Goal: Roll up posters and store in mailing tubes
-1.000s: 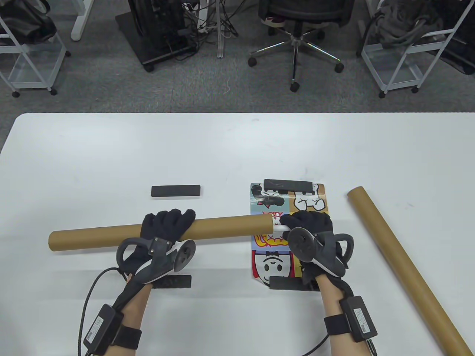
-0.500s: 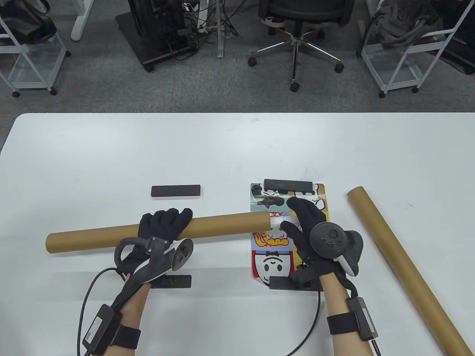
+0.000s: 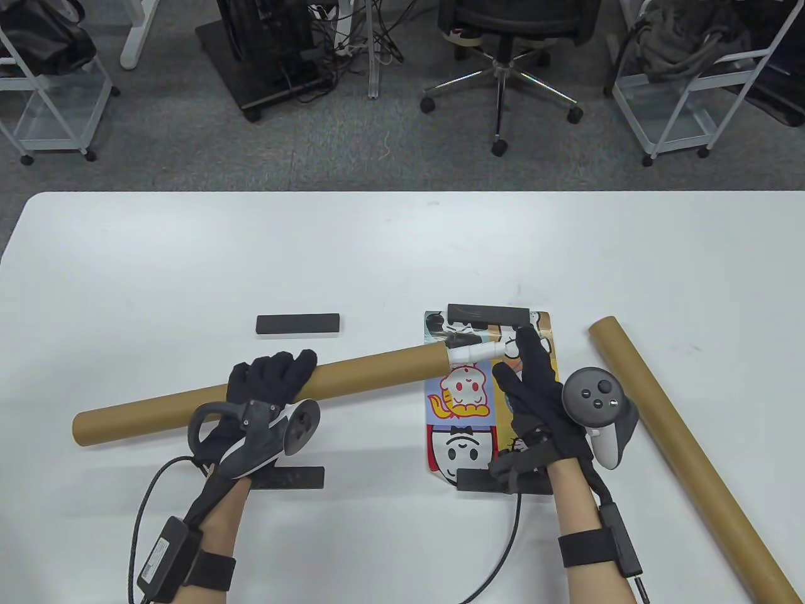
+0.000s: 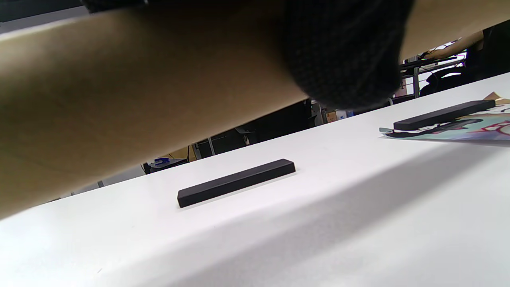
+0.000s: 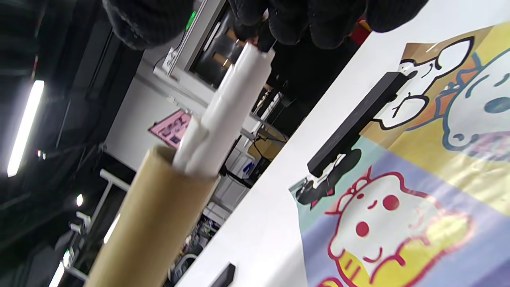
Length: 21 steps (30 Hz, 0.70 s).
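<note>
My left hand (image 3: 272, 377) grips a brown mailing tube (image 3: 188, 406) near its middle and holds it slanted above the table. In the left wrist view the tube (image 4: 119, 99) fills the top, with one gloved fingertip (image 4: 342, 52) wrapped over it. A white rolled poster (image 3: 475, 351) sticks out of the tube's right end. My right hand (image 3: 534, 384) has its fingers stretched out, and the fingertips touch the end of the roll (image 5: 235, 99). A flat cartoon poster (image 3: 462, 409) lies beneath them.
Black weight bars (image 3: 487, 313) (image 3: 481, 481) pin the flat poster's far and near edges. Two more bars (image 3: 297, 323) (image 3: 292, 478) lie to the left. A second brown tube (image 3: 685, 453) lies diagonally at the right. Chairs and carts stand beyond the table's far edge.
My right hand let go of the white roll, opened and turned, and now touches its end. The tube tilted, its right end swinging away from me and its left end sinking nearer.
</note>
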### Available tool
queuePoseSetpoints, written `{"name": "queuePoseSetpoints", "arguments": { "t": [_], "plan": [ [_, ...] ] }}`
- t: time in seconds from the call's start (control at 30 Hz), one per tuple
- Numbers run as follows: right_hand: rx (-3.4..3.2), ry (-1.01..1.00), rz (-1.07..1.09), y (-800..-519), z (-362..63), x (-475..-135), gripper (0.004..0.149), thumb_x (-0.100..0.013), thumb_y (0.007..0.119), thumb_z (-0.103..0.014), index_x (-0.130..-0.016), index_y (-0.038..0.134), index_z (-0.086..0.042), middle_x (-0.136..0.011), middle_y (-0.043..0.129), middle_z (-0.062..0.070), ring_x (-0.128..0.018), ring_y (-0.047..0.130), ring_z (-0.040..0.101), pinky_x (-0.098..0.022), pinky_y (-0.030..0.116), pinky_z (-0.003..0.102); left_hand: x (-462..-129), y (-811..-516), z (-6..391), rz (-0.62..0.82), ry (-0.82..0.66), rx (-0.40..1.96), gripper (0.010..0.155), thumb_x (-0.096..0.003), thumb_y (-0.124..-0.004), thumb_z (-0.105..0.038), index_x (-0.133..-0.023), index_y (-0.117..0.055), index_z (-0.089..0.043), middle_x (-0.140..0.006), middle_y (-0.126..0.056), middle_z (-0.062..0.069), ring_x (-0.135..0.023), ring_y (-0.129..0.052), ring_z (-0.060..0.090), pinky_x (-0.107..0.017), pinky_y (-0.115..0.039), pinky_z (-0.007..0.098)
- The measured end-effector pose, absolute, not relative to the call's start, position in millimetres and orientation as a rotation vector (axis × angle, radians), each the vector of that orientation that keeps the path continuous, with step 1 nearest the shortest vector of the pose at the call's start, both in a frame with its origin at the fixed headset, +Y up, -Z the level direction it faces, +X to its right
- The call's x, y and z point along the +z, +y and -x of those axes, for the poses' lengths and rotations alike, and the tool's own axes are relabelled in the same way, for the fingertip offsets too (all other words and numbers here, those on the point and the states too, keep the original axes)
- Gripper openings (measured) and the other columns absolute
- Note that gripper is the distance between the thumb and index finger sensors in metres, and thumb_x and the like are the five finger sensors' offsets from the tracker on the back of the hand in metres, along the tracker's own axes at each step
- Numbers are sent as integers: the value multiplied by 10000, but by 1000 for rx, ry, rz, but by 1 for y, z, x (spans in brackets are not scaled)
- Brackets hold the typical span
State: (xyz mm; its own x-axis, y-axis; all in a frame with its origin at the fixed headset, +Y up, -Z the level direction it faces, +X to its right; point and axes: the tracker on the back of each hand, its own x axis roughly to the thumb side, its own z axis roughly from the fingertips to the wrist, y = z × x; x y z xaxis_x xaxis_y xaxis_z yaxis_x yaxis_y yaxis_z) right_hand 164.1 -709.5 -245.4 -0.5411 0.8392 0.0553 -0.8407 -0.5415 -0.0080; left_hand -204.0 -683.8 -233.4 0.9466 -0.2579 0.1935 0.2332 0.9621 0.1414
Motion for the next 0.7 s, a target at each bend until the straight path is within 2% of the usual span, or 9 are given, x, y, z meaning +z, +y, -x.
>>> {"name": "queuePoseSetpoints", "arguments": {
  "t": [0.3,0.7],
  "plan": [
    [2211,26,-275,-704,-119,-237,792,-513,656,-400,-1103,348,30,-1147,444,345,-998,526,603,-669,500,735,-233,-685,203,-115,-217,-245,834,-436,-838,-462,-1159,-428,-384,-1160,-684,-27,-1036,-802,270,-821,-665,547],
    [2168,38,-297,-701,-115,-237,791,-511,663,-394,-1100,359,38,-1140,497,317,-986,568,601,-661,516,748,-234,-686,202,-111,-222,-245,833,-437,-838,-467,-1159,-431,-384,-1159,-688,-27,-1034,-808,267,-821,-667,547]
  ]
}}
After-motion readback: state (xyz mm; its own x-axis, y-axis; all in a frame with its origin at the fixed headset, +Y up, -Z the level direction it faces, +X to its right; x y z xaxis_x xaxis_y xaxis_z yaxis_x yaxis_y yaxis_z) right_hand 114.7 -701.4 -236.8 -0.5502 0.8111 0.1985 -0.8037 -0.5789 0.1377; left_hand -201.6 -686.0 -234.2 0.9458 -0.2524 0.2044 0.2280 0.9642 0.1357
